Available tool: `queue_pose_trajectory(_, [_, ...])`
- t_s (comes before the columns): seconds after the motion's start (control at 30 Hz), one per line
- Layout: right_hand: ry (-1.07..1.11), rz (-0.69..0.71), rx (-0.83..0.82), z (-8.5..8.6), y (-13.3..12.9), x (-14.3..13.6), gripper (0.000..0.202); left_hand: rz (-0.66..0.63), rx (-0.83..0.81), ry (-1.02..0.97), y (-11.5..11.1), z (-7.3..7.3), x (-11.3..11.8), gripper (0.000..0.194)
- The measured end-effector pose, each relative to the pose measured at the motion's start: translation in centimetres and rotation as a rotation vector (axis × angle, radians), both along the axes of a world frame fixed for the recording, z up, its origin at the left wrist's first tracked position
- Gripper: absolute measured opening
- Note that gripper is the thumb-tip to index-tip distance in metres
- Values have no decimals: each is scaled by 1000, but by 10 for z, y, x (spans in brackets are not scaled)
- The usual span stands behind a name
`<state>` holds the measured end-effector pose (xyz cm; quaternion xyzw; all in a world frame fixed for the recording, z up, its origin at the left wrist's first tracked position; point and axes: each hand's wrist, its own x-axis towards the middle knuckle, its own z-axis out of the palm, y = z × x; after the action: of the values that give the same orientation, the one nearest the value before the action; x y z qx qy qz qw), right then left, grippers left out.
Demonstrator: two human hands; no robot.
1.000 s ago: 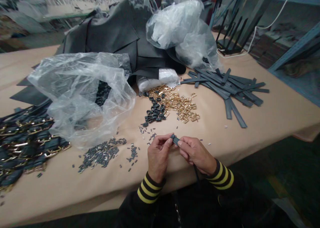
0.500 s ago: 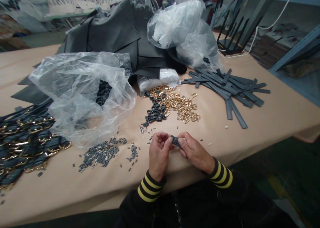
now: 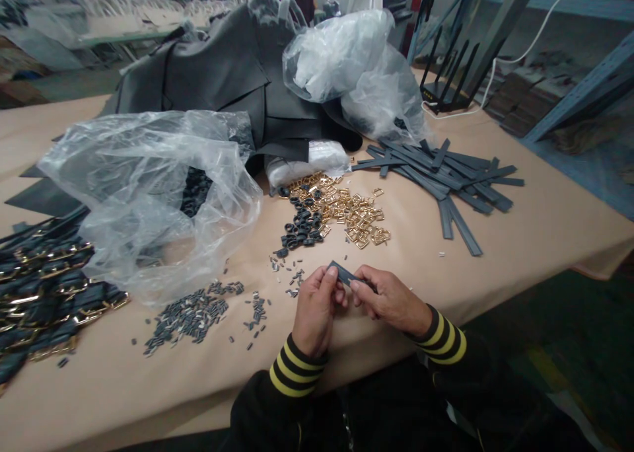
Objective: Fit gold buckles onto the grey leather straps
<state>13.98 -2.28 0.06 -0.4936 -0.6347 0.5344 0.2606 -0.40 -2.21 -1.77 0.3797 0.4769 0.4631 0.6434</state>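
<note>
Between my two hands, above the table's front edge, is a short dark grey strap (image 3: 343, 274). My left hand (image 3: 317, 300) pinches its left end between thumb and fingers. My right hand (image 3: 391, 299) grips the other end, part of which the fingers hide. Just beyond the hands lie black strap loops (image 3: 300, 228) in a small heap, touching a spread of gold rectangular buckles (image 3: 364, 221). Many small dark cut pieces (image 3: 191, 316) are scattered to the left of my left hand.
Long dark strips (image 3: 446, 174) lie in a loose pile at the right. Gold-and-black buckled straps (image 3: 44, 293) are heaped at far left beside a clear plastic bag (image 3: 163, 174). Behind stand grey leather pieces (image 3: 212, 69), another plastic bag (image 3: 341, 55) and a router (image 3: 446, 92).
The strap, bunched or folded between my fingers before, now lies straight and more of it shows. My right hand has shifted slightly right. The whole view has turned a little.
</note>
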Motion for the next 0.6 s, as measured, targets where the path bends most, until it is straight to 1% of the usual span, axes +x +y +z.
queue_pose_trajectory(0.03, [37,3,-40,1,1,3,19,6,8,-16,4,1,2,26])
queue_pose_trajectory(0.07, [74,-5,-66,2,3,7,19,-20,22,-3,9,2,4,27])
queue_pose_trajectory(0.1, [105,-28,-74,2,4,12,19,-65,50,49,16,3,6,29])
queue_pose_trajectory(0.13, [130,-68,-67,1,6,17,19,-106,99,143,24,5,8,31])
queue_pose_trajectory(0.2, [168,-184,-46,-1,10,27,19,-140,261,437,42,7,14,32])
queue_pose_trajectory(0.27, [193,-295,-40,-4,13,35,18,-136,451,823,61,9,24,25])
queue_pose_trajectory(0.3, [201,-337,-43,-5,14,39,18,-153,513,1001,69,10,31,20])
queue_pose_trajectory(0.33, [206,-367,-48,-6,15,42,18,-182,549,1151,76,11,37,16])
queue_pose_trajectory(0.4, [205,-407,-58,-8,16,45,18,-246,568,1342,85,12,48,13])
queue_pose_trajectory(0.47, [205,-422,-64,-11,17,47,19,-297,564,1410,90,11,54,14])
queue_pose_trajectory(0.6, [230,-400,-50,-16,18,47,18,-357,597,1378,90,7,49,7])
